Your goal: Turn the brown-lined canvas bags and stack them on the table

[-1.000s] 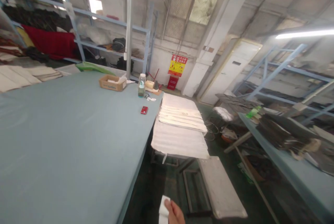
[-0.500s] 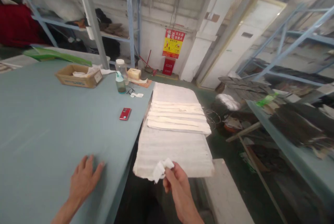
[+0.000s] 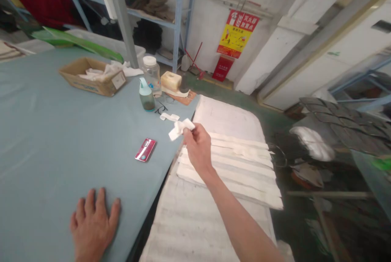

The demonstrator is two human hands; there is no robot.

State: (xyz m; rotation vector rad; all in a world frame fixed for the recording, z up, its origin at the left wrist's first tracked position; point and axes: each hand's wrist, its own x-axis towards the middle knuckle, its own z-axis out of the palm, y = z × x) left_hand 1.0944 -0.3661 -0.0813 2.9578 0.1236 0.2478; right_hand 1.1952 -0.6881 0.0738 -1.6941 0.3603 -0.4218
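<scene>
My left hand [image 3: 93, 225] lies flat on the blue-grey table [image 3: 91, 140] with its fingers spread, holding nothing. My right hand [image 3: 198, 144] pinches a small folded white strip [image 3: 181, 128] above the table's right edge. Just beyond it, another white strip [image 3: 170, 117] lies on the table. A red phone [image 3: 146, 149] rests between the two hands. Below my right forearm, cream cloth strips [image 3: 244, 172] are laid in rows on a pale padded surface [image 3: 198, 217] beside the table.
A cardboard box [image 3: 88, 85] with white pieces, a teal-capped bottle [image 3: 147, 97], a clear jar [image 3: 152, 75], glasses [image 3: 161, 108] and a yellowish block [image 3: 171, 81] stand toward the table's far side. Behind are blue shelves [image 3: 177, 22]. A wooden frame [image 3: 330, 194] is at right.
My right hand has moved forward with the white strip, from the padded surface's near edge to beside the table strip. My left hand's fingers have spread flatter. The view has shifted.
</scene>
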